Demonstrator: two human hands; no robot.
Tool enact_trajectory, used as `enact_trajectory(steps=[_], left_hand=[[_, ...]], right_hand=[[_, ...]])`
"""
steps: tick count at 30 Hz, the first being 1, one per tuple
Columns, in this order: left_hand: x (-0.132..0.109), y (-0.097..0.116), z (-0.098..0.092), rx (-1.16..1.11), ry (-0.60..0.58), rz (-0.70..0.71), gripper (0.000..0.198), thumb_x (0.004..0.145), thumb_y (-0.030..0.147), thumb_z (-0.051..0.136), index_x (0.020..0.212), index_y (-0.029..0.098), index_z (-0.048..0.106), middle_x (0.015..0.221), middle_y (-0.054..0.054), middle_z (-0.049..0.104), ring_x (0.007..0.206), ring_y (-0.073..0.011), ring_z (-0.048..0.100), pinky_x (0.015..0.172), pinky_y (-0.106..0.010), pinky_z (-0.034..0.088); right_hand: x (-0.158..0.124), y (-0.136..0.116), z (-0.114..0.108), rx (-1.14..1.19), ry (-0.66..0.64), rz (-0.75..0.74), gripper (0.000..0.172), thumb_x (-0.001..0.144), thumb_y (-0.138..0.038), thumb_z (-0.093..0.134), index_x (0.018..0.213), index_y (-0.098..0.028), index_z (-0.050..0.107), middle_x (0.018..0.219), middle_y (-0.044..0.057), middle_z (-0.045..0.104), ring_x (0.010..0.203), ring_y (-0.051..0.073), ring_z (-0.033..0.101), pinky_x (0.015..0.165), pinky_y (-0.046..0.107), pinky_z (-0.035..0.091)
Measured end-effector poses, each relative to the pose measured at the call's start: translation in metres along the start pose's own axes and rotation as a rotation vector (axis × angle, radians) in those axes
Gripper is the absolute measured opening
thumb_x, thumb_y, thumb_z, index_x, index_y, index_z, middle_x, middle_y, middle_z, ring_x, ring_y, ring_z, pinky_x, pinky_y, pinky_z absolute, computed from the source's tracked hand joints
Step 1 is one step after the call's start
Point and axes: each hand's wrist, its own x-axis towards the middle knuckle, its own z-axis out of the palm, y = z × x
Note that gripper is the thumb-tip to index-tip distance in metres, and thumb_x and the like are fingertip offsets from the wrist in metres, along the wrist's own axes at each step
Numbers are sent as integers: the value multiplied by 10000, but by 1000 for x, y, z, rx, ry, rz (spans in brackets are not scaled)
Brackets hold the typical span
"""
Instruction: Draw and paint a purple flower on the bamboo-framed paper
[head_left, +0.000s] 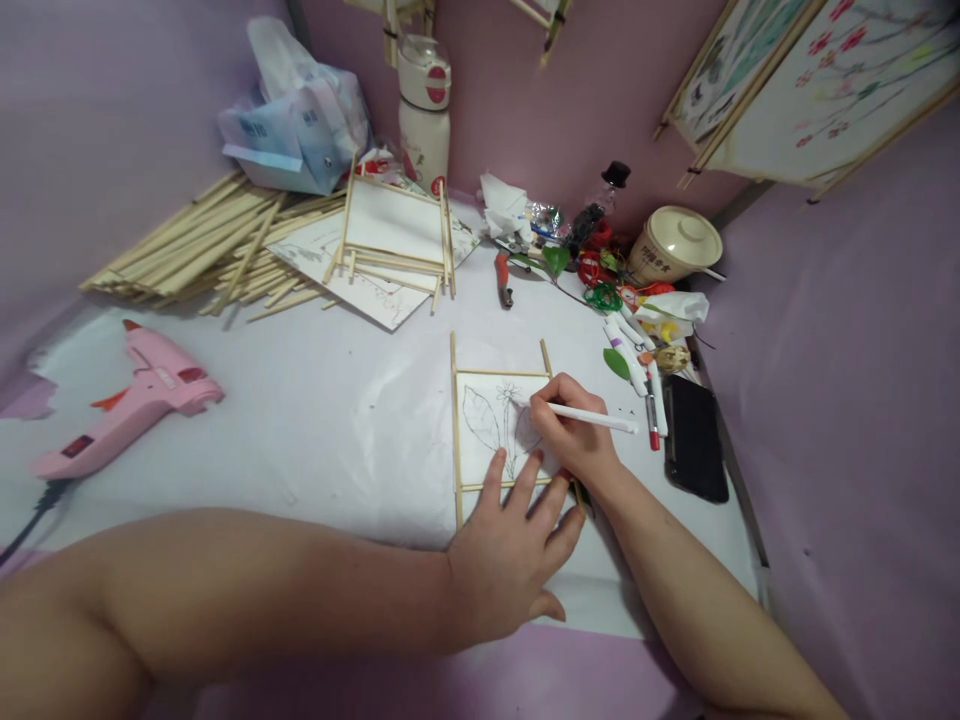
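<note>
A small paper panel (pixel 486 425) in a frame of thin wooden sticks lies on the white table sheet (pixel 322 410). It bears a line drawing of a leaf and a flower. My left hand (pixel 510 555) lies flat on the panel's near edge, fingers spread, and holds it down. My right hand (pixel 570 430) is closed round a white pen (pixel 600 418), whose tip rests on the drawing at the panel's right side.
A pink glue gun (pixel 127 400) lies at the left, its cord trailing off. Behind are loose wooden sticks (pixel 202 245), other framed panels (pixel 394 240), a plastic bag, a bottle, pliers (pixel 504 280) and a lidded cup (pixel 675 245). Markers (pixel 637 365) and a black phone (pixel 694 440) lie at the right.
</note>
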Motion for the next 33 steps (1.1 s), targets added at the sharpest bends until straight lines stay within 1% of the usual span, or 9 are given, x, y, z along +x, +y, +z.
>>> enact_trajectory(steps=[9,19,27,33], left_hand=[[0,0,-2,3,-3,-2,865,791,710,550,1453,181,381,1544,-172,339,1404,-478,226,1083,-717,96],[1,0,1,6,5,-4,876,775,715,568,1450,186,391,1537,-170,352,1398,-478,235,1081,-718,103],[-1,0,1,7,12,2,874,785,714,555,1455,182,378,1541,-171,344,1403,-473,228,1085,-715,103],[0,0,0,17,1,-2,867,781,716,556,1449,189,391,1543,-173,339,1399,-475,241,1081,-718,121]], right_hand=[[0,-1,0,46,-26,4,138,760,-155,555,650,-207,492,514,-77,453,488,84,401,482,219,326],[0,-1,-1,68,-42,31,133,739,-150,556,637,-207,493,514,-75,471,492,85,417,480,215,332],[0,-2,-1,30,-9,27,132,765,-172,559,650,-207,504,524,-70,476,500,90,425,493,222,339],[0,-1,-1,10,-10,11,121,798,-207,564,683,-206,524,546,-66,498,510,92,439,508,225,355]])
